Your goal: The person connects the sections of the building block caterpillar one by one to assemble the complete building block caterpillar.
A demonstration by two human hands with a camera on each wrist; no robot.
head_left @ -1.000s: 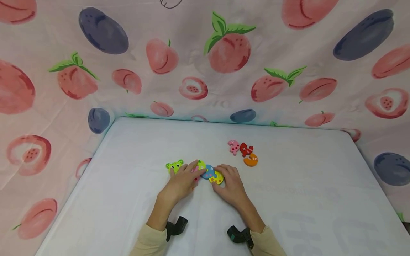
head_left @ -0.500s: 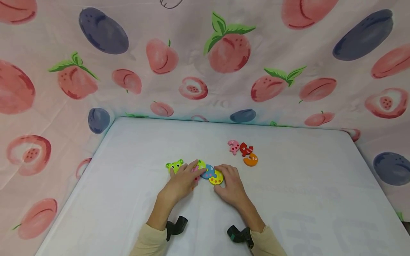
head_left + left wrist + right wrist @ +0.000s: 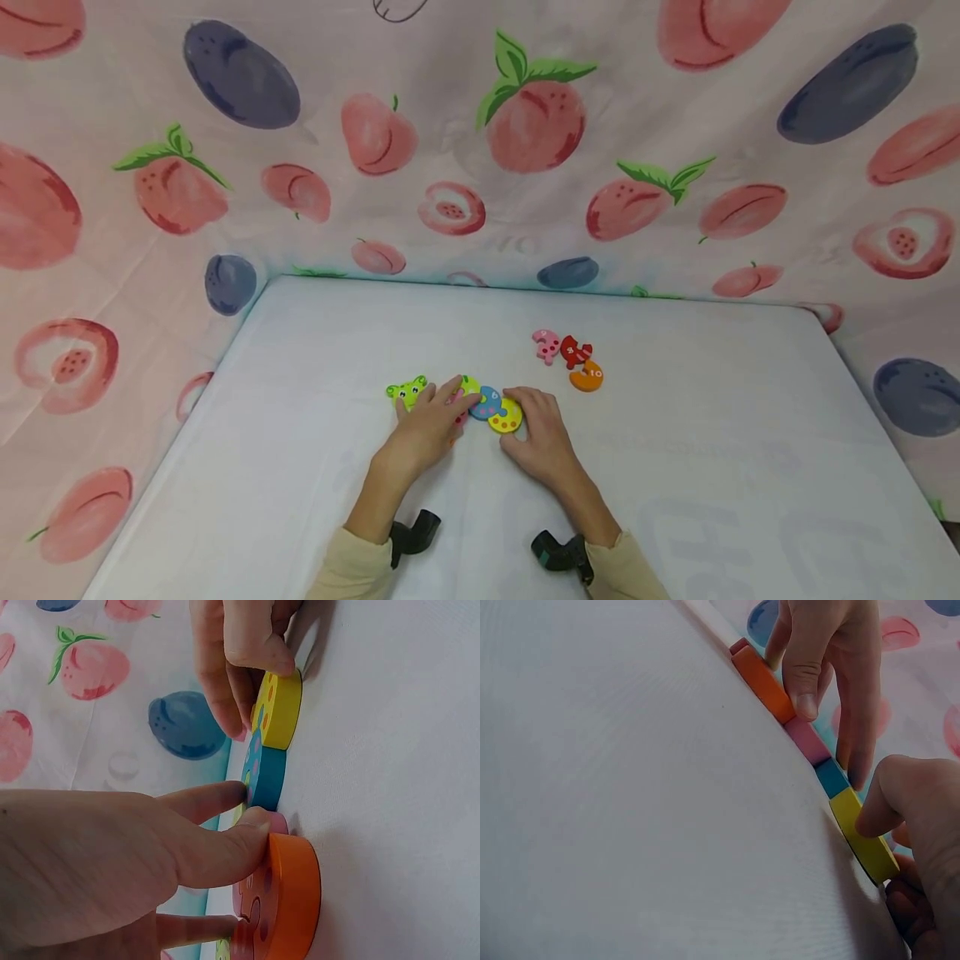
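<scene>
— So, how many pieces are lying on the desk [image 3: 675,433]?

— I'm counting a joined row under the hands: a green frog head [image 3: 407,389], then orange [image 3: 289,900], pink [image 3: 808,739], blue [image 3: 487,402] and yellow [image 3: 507,416] discs. Three loose pieces [image 3: 572,358] are sitting apart, further back and to the right.

— And the hands?

— The left hand [image 3: 427,423] is pressing nearly straight fingers on the orange disc; the right hand [image 3: 542,433] is pinching the yellow one with its grip.

— Anything hidden?

— The left hand's fingers are covering the middle of the row, so its count is staying uncertain.
</scene>
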